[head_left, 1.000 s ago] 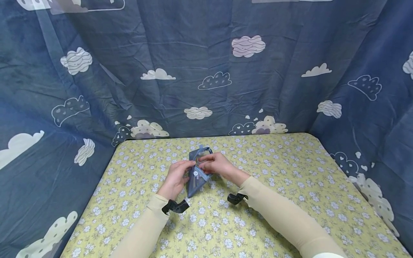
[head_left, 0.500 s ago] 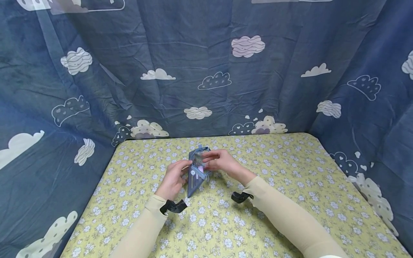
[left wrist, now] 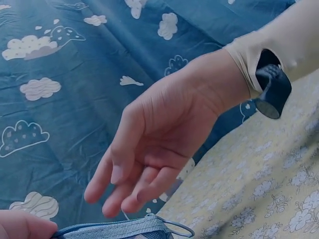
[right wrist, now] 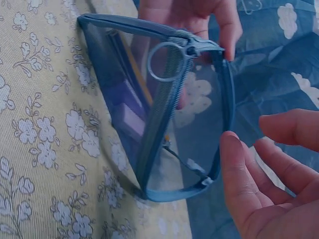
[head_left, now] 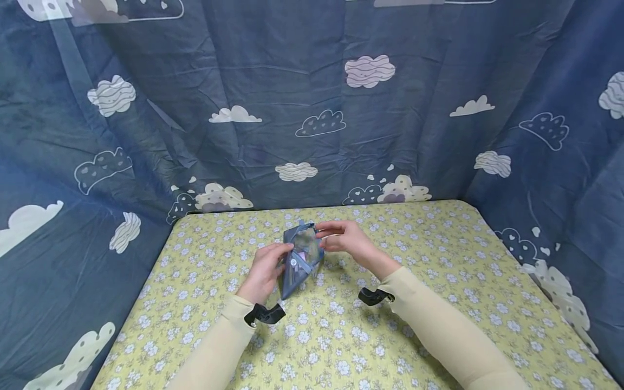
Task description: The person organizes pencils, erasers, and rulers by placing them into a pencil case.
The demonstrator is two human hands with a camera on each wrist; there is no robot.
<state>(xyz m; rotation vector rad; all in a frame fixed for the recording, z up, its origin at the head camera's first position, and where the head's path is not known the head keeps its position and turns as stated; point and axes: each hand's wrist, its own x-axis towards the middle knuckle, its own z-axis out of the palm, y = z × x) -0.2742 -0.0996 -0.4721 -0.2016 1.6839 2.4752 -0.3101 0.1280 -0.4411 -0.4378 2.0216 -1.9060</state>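
A blue see-through zippered pencil case (head_left: 294,276) stands tilted on the cloth, its zip undone and its mouth spread wide. My left hand (head_left: 264,272) pinches the case's upper left edge, thumb in front and fingers behind. Through the clear side show a yellow pencil (right wrist: 135,65) and a pale purple block (right wrist: 130,119) resembling an eraser. The zip's ring pull (right wrist: 166,61) hangs at the corner near the left hand. My right hand (head_left: 352,240) is at the mouth's right rim with relaxed fingers, holding nothing; one fingertip is right at the blue edge in the right wrist view.
A yellow flowered cloth (head_left: 336,341) covers the table. Dark blue cloud-print curtains (head_left: 312,81) enclose its back and sides. Each wrist carries a small black camera, such as the left wrist's camera (head_left: 265,313).
My right hand has drawn back rightward from inside the mouth of the pencil case to its rim, so more of the opening shows. The left hand keeps its hold.
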